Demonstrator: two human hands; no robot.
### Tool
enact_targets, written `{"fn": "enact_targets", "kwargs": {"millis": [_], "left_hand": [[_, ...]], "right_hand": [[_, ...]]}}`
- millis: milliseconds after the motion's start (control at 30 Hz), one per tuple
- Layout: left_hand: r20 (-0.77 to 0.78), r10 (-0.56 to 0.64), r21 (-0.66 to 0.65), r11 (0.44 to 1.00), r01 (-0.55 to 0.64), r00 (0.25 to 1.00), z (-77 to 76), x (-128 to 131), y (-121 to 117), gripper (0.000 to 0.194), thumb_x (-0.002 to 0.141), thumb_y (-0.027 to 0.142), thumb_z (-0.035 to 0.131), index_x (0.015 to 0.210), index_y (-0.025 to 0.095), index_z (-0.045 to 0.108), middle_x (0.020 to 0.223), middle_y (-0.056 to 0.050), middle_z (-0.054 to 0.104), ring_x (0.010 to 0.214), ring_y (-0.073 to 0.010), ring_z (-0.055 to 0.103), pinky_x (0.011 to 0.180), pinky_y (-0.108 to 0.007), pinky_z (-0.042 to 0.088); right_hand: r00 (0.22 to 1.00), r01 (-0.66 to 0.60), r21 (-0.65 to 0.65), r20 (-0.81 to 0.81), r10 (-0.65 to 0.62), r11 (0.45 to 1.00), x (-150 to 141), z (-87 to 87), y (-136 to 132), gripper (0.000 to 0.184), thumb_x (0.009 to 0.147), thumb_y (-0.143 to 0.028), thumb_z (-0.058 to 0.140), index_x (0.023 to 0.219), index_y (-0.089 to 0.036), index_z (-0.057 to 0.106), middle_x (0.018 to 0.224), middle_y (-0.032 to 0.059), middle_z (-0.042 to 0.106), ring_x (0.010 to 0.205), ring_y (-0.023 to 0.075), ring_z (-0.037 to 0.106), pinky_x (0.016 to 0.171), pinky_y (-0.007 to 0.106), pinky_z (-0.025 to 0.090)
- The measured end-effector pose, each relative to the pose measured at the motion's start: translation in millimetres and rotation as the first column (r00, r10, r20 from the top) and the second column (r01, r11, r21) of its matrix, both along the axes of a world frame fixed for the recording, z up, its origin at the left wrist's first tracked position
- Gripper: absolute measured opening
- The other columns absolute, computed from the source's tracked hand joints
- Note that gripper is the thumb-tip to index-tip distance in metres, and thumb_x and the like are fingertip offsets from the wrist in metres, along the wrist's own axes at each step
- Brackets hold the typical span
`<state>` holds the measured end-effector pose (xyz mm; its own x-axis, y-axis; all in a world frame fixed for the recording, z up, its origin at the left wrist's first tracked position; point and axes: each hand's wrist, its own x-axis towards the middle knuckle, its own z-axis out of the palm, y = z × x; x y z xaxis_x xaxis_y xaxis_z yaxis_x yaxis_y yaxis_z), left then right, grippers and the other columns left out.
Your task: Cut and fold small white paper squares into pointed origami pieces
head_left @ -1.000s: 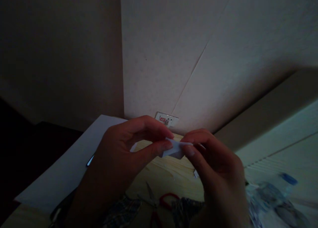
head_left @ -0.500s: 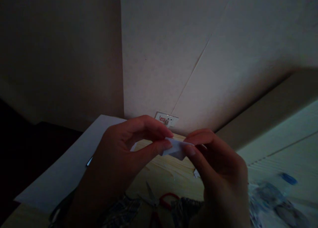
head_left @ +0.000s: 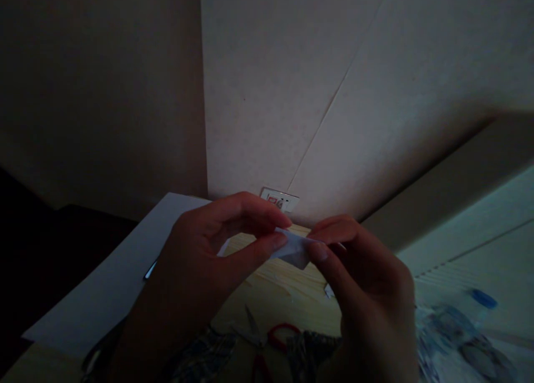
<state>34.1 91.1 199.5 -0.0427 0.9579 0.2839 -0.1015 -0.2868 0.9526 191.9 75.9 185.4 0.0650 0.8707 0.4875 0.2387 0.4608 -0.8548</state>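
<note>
Between my two hands is a small folded piece of white paper (head_left: 293, 249), held up above the wooden table. My left hand (head_left: 225, 241) pinches its left end with thumb and forefinger. The right end is gripped by my right hand (head_left: 361, 266), the thumb in front and the fingers behind. Below them, open scissors (head_left: 257, 337) with red handles lie on the table, partly hidden by my plaid sleeves.
A large sheet of white paper (head_left: 112, 283) covers the table's left side, with a dark-edged object (head_left: 150, 270) on it. A paper scrap (head_left: 329, 291) lies right of centre. A blue-capped plastic bottle (head_left: 484, 298) is at far right. The wall has a socket (head_left: 280, 198).
Hardly anything differs. Both hands keep their pinch on the folded paper, which has tilted very slightly.
</note>
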Motion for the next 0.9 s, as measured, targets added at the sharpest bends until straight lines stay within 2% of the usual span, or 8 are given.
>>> {"fn": "enact_targets", "kwargs": {"millis": [133,267,400,500,567,733,900], "left_hand": [[-0.012,0.027,-0.011,1.0,-0.027,1.0,0.1,0.9,-1.5,0.015,0.074,0.013,0.076,0.07,0.028,0.072,0.071,0.008,0.073,0.072,-0.0124,0.071,0.074,-0.02,0.058],[-0.028,0.015,0.026,1.0,-0.014,0.999,-2.0,0.1,-1.4,0.016,0.076,0.014,0.074,0.073,0.03,0.072,0.073,0.01,0.074,0.074,-0.0106,0.071,0.074,-0.015,0.057],[-0.038,0.029,0.06,0.998,-0.027,0.999,-3.8,0.2,-0.8,0.02,0.078,0.011,0.07,0.078,0.031,0.072,0.078,0.011,0.074,0.08,-0.0092,0.072,0.077,-0.012,0.056],[-0.06,0.021,0.08,0.997,-0.016,0.998,-5.0,-0.2,0.5,0.02,0.079,0.009,0.07,0.084,0.028,0.072,0.083,0.01,0.074,0.082,-0.0095,0.072,0.076,-0.013,0.057],[-0.06,-0.024,0.099,0.995,0.03,0.998,-6.5,-0.6,1.5,0.024,0.078,0.006,0.072,0.088,0.028,0.073,0.086,0.01,0.074,0.081,-0.0078,0.072,0.073,-0.01,0.056],[0.069,-0.101,0.113,0.989,0.093,0.993,-8.8,0.9,2.6,0.036,0.074,0.002,0.076,0.096,0.03,0.071,0.087,0.012,0.073,0.077,-0.0041,0.071,0.067,-0.004,0.054],[0.107,-0.091,0.081,0.993,0.083,0.99,-7.2,1.3,4.4,0.038,0.072,0.001,0.079,0.097,0.029,0.07,0.08,0.012,0.073,0.075,-0.0051,0.073,0.064,-0.005,0.054]], "right_hand": [[1.0,-0.002,-0.004,-0.011,0.001,1.0,-1.5,0.3,-1.4,0.015,0.09,-0.018,0.071,0.077,-0.025,0.067,0.072,-0.0065,0.063,0.068,0.0111,0.059,0.06,0.024,0.043],[1.0,-0.017,-0.047,0.025,0.018,0.999,-2.2,1.8,-1.3,0.015,0.09,-0.021,0.07,0.076,-0.024,0.066,0.072,-0.0061,0.063,0.068,0.0116,0.06,0.062,0.025,0.045],[0.989,-0.106,-0.124,0.093,0.118,0.987,-2.5,4.6,2.6,0.014,0.089,-0.022,0.068,0.075,-0.023,0.066,0.074,-0.0046,0.066,0.073,0.0131,0.062,0.066,0.026,0.047],[0.972,-0.155,-0.168,0.15,0.181,0.973,-4.3,6.2,5.4,0.017,0.087,-0.021,0.069,0.07,-0.021,0.065,0.069,-0.0048,0.065,0.067,0.0119,0.059,0.063,0.024,0.045],[0.974,-0.156,-0.17,0.136,0.18,0.973,-5.7,6.5,6.1,0.018,0.086,-0.021,0.07,0.069,-0.021,0.064,0.067,-0.0053,0.064,0.065,0.0115,0.058,0.061,0.024,0.044],[0.991,-0.114,-0.145,0.051,0.123,0.983,-6.4,5.3,5.0,0.021,0.085,-0.022,0.071,0.066,-0.022,0.061,0.067,-0.0056,0.062,0.067,0.0122,0.057,0.063,0.025,0.044],[0.992,-0.114,-0.128,0.045,0.12,0.985,-5.8,4.9,5.6,0.021,0.081,-0.019,0.074,0.063,-0.022,0.064,0.063,-0.0063,0.062,0.064,0.0115,0.056,0.062,0.024,0.043]]}}
